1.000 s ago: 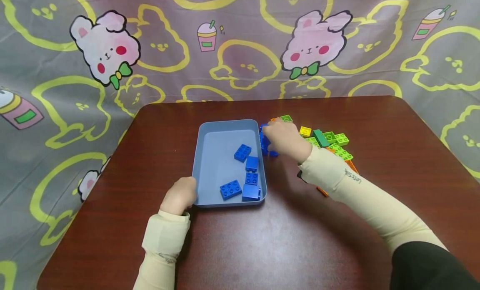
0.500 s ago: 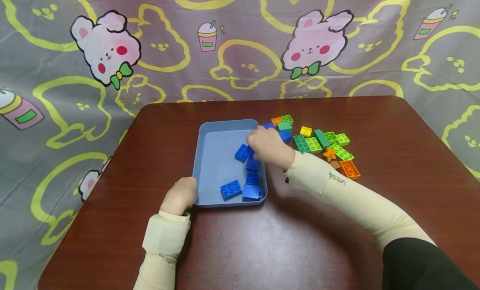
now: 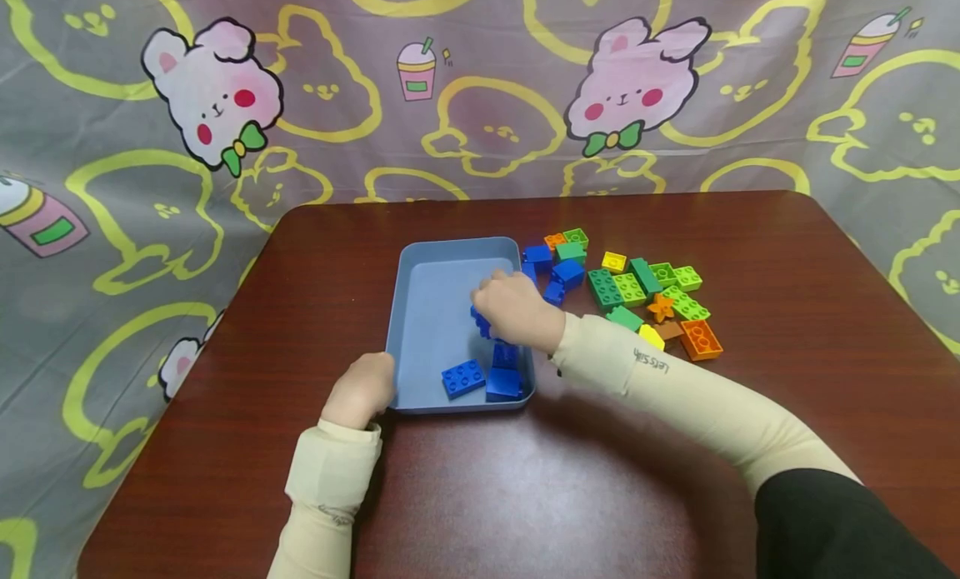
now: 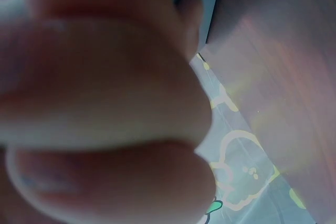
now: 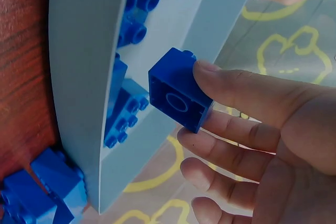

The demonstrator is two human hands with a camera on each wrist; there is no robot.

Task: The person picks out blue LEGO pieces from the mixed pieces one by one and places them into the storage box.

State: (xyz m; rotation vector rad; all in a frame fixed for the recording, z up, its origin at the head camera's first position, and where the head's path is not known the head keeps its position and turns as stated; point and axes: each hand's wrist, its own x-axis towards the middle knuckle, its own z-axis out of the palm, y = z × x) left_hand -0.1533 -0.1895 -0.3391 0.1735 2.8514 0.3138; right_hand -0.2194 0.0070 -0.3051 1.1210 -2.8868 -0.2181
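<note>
A shallow blue-grey tray (image 3: 431, 300) stands on the table, with several blue toy bricks (image 3: 463, 379) inside, mostly along its right side. My left hand (image 3: 360, 387) grips the tray's left wall near the front corner; its curled fingers (image 4: 105, 82) fill most of the left wrist view. Over the right part of the tray is my right hand (image 3: 517, 310). It pinches a blue toy brick (image 5: 176, 90) between thumb and fingers, the hollow underside showing in the right wrist view, the other fingers loosely bent.
Just right of the tray lie more blue bricks (image 3: 567, 272). Farther right spreads a loose group of green bricks (image 3: 604, 287), a yellow brick (image 3: 613, 262), an orange brick (image 3: 701, 339) and an orange star-shaped piece (image 3: 662, 306). A patterned cloth (image 3: 495, 129) hangs behind the table.
My right hand has moved left from the blue bricks beside the tray, over its right rim and above its inside, with a blue brick. My left hand has stayed on the tray.
</note>
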